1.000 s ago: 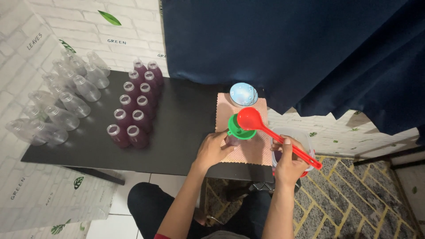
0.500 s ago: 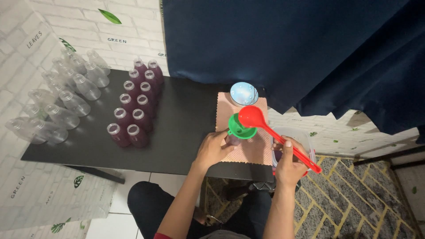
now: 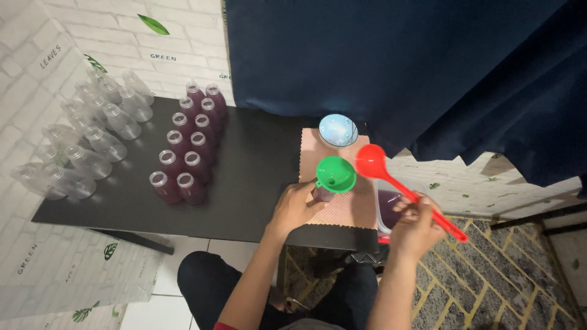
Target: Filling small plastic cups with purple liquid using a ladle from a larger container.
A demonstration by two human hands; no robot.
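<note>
Open stretch of black table (image 3: pixel 257 165) is left btwn the filled purple bottles (image 3: pixel 186 153) at 9 o'clock and the pink cloth (image 3: pixel 342 183) at 3, so a hand can be passed thru there w/o trouble. Toward 10 o'clock it's blocked by empty clear bottles (image 3: pixel 85 143), some lying down. At 12 the way is shut by the dark blue curtain (image 3: pixel 391 61). Cloth area is crowded: green funnel (image 3: pixel 335 173), blue bowl (image 3: pixel 338 129), red ladle (image 3: pixel 391 180) overhead.
</note>
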